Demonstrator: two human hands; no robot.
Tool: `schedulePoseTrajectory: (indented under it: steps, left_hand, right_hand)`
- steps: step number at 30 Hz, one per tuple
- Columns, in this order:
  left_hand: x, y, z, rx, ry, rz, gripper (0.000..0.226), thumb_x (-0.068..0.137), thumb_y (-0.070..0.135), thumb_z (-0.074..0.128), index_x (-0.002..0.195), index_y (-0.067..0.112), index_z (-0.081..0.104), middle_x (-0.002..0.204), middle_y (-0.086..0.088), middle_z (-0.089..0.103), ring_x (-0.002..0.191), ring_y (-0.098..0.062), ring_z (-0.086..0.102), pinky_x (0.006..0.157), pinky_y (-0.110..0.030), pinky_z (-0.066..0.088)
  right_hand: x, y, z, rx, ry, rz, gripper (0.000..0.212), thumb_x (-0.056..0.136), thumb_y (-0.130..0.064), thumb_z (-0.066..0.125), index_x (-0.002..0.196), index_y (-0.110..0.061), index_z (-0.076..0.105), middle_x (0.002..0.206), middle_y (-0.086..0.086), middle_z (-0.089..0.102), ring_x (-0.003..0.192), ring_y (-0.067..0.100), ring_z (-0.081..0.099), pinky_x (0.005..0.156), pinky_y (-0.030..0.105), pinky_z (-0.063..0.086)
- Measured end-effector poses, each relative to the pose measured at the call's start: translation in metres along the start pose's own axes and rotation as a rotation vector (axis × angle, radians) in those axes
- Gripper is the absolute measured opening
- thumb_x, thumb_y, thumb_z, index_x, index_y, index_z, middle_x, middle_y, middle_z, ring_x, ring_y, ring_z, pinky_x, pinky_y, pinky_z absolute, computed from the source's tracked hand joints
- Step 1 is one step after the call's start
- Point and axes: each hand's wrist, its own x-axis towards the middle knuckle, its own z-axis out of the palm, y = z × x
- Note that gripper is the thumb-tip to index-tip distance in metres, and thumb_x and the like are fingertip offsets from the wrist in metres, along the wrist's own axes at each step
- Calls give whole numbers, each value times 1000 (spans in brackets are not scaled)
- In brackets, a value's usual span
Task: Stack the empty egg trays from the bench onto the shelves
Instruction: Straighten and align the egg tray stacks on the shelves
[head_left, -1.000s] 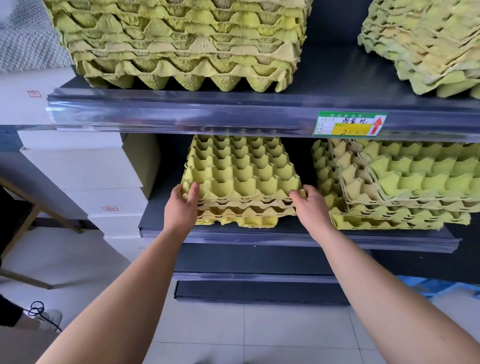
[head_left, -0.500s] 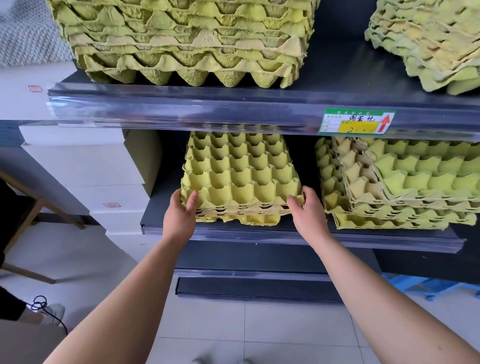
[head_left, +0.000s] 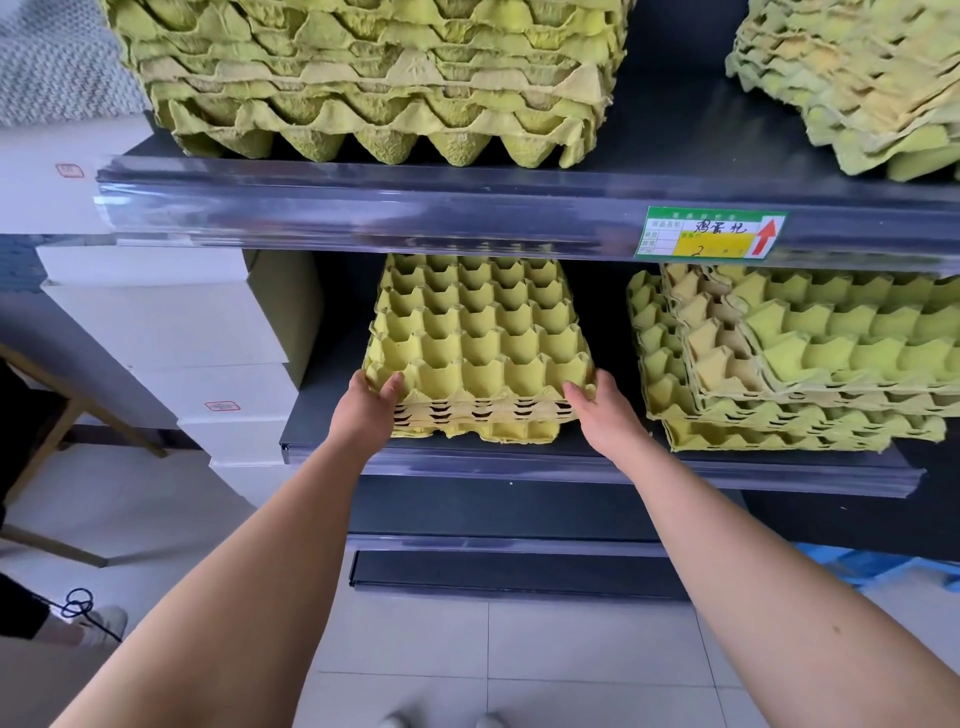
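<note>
A short stack of yellow egg trays (head_left: 478, 343) lies on the middle shelf (head_left: 597, 460), slightly uneven at its front. My left hand (head_left: 366, 410) grips the stack's front left corner, thumb on top. My right hand (head_left: 602, 413) holds the front right corner. A second, messier stack of egg trays (head_left: 800, 364) sits to the right on the same shelf. The upper shelf (head_left: 363, 205) carries a tall stack of greenish egg trays (head_left: 374, 78) and another tilted pile of trays (head_left: 862, 83) at the far right.
A green and yellow price label (head_left: 714, 232) sits on the upper shelf's edge. White boxes (head_left: 156, 332) are stacked to the left of the shelving. A wooden frame (head_left: 47, 457) and someone's shoe (head_left: 98, 626) are at the lower left on the tiled floor.
Both hands have settled more firmly onto the front corners of the stack, which now sits a little deeper and squarer on the shelf. The view has shifted slightly closer.
</note>
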Motion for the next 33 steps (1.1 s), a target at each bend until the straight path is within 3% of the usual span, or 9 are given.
schedulePoseTrajectory:
  steps: [4, 9, 13, 18, 21, 23, 28, 30, 33]
  left_hand:
    - [1, 3, -2, -43, -55, -39, 60, 97, 54, 41, 136, 9, 41, 126, -9, 58, 112, -32, 54, 85, -33, 38]
    - [-5, -10, -4, -303, -88, -97, 69, 77, 64, 66, 123, 17, 47, 113, -1, 62, 97, -19, 60, 93, -44, 51]
    - [-5, -14, 0, -311, -63, -90, 47, 88, 55, 59, 117, 21, 45, 102, 7, 59, 90, -17, 58, 94, -48, 52]
    - [-3, -11, 7, -173, -32, -151, 71, 92, 60, 47, 146, 16, 32, 140, -12, 45, 126, -34, 45, 103, -41, 37]
    - [-2, -7, 6, -264, -41, -111, 77, 92, 60, 48, 151, 17, 24, 139, -7, 47, 126, -29, 46, 105, -39, 37]
    - [-1, -1, 1, -318, -24, -67, 76, 93, 58, 50, 151, 16, 25, 136, -3, 50, 124, -26, 49, 101, -35, 39]
    - [-3, 0, -13, -467, 64, -1, 86, 80, 65, 63, 148, 22, 34, 138, -3, 53, 123, -23, 54, 106, -45, 44]
    - [-4, -2, -17, -479, 125, 27, 82, 81, 61, 65, 147, 20, 37, 134, -6, 57, 121, -23, 56, 105, -43, 44]
    - [-3, -9, -22, -483, 164, 35, 80, 82, 57, 67, 146, 17, 41, 132, -9, 59, 122, -25, 56, 106, -43, 44]
  right_hand:
    - [4, 3, -2, 55, -23, 51, 63, 96, -47, 45, 148, -18, 23, 148, 2, 38, 132, 23, 39, 99, 30, 31]
    - [7, 6, -1, 131, 57, 54, 60, 91, -43, 58, 141, -17, 39, 137, 0, 49, 118, 21, 49, 92, 29, 36]
    - [8, 5, 2, 260, 89, 71, 60, 84, -38, 69, 136, -18, 46, 126, -1, 55, 105, 17, 53, 89, 31, 43]
    - [10, 7, 3, 263, 38, 86, 67, 81, -45, 69, 139, -21, 45, 131, -7, 53, 115, 15, 51, 101, 36, 42]
    - [10, 4, 0, 323, 48, 68, 61, 83, -45, 67, 135, -20, 48, 128, -6, 56, 117, 17, 52, 104, 42, 42]
    - [10, -1, -4, 379, 66, 29, 45, 87, -38, 65, 127, -22, 54, 117, -6, 59, 113, 17, 55, 102, 40, 43]
    - [11, -11, -6, 419, 100, -29, 40, 88, -35, 64, 125, -23, 55, 110, -11, 61, 105, 12, 58, 100, 37, 44]
    - [8, -13, -1, 415, 87, -66, 28, 89, -31, 63, 116, -26, 58, 100, -17, 62, 97, 7, 59, 92, 31, 47]
    - [4, -16, 10, 416, 63, -78, 31, 90, -31, 62, 120, -22, 58, 105, -14, 63, 99, 7, 60, 79, 21, 46]
